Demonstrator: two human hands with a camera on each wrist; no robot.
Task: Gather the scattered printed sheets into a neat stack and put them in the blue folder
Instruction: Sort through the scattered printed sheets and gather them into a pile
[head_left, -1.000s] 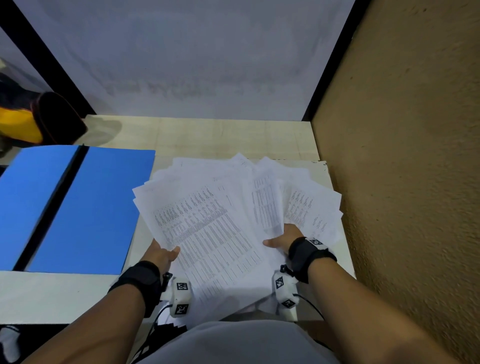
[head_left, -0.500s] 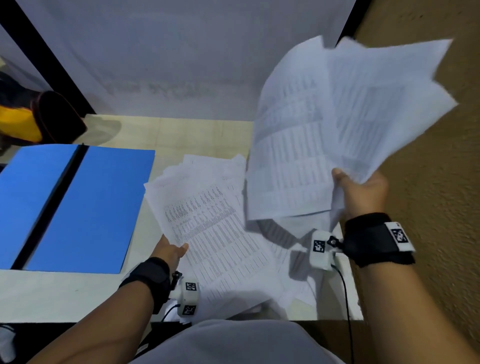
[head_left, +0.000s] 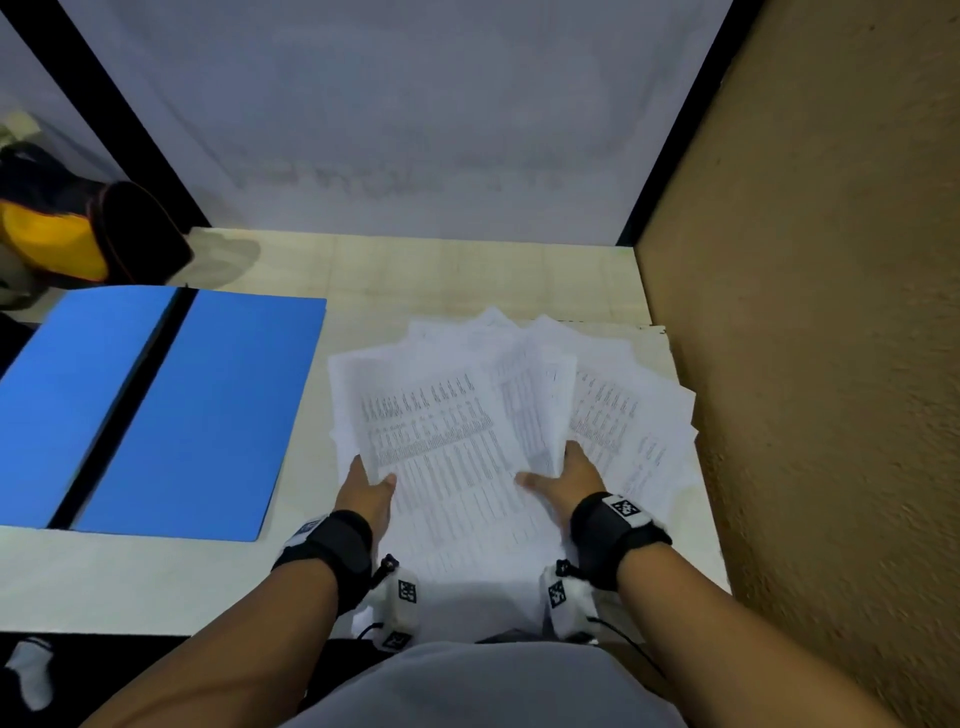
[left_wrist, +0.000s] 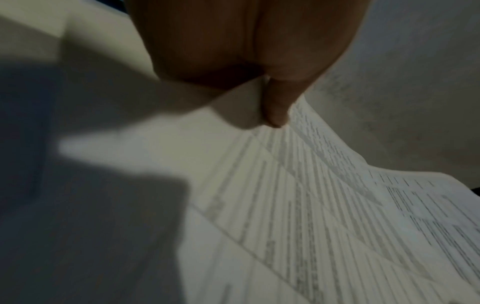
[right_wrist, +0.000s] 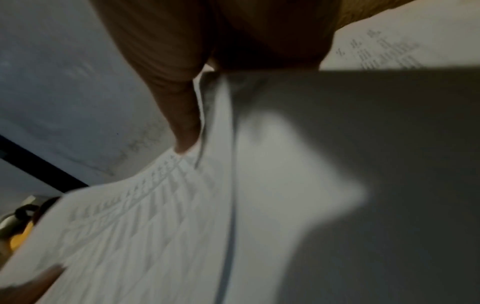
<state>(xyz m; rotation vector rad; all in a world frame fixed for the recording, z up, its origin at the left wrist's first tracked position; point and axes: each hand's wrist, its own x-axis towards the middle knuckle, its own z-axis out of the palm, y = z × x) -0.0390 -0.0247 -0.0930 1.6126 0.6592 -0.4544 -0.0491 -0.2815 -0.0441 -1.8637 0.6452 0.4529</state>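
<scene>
The printed sheets (head_left: 447, 431) lie fanned in a loose pile on the right half of the white table (head_left: 130, 582). My left hand (head_left: 370, 486) grips the pile's left edge, thumb on top and fingers underneath; the left wrist view shows the thumb (left_wrist: 275, 109) pressing the sheets (left_wrist: 324, 216). At the pile's near middle, my right hand (head_left: 558, 470) holds some sheets, thumb on the top page and fingers tucked between pages; the right wrist view shows its thumb (right_wrist: 185, 127) on the paper (right_wrist: 155, 226). The blue folder (head_left: 208, 415) lies open and flat to the left of the pile.
A brown wall (head_left: 805, 364) runs close along the table's right side. A white panel (head_left: 415, 130) closes off the back. A black and yellow bag (head_left: 67, 239) sits at the far left behind the folder. The table's near edge is at my body.
Half a second ago my right hand held a bundle of sheets high in the air; it has come back down onto the pile. My left hand stayed at the pile's left edge.
</scene>
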